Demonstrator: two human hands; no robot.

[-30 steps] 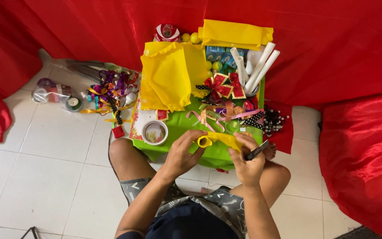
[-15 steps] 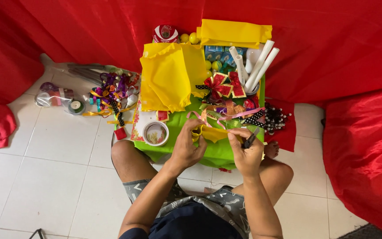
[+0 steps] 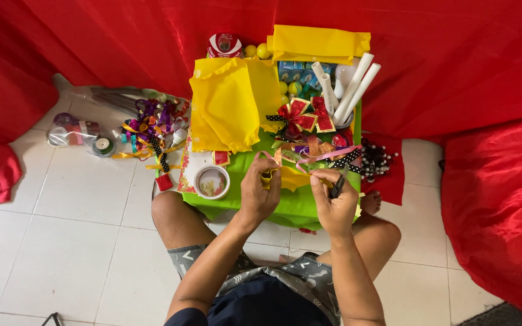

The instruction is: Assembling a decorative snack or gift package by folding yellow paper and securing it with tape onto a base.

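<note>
Left hand (image 3: 260, 193) pinching a small folded piece of yellow ribbon (image 3: 291, 178) with fingers clamped on its left end, right hand (image 3: 332, 202) gripping the other end plus a dark pen-like tool (image 3: 338, 186) tucked under closed fingers. All happening just above the near edge of the low bench with the lime green cloth (image 3: 291, 208), close to a white roll of tape (image 3: 211, 182). Big crumpled yellow paper sheet (image 3: 232, 104) further back, red and gold bow (image 3: 300, 116) beside it.
</note>
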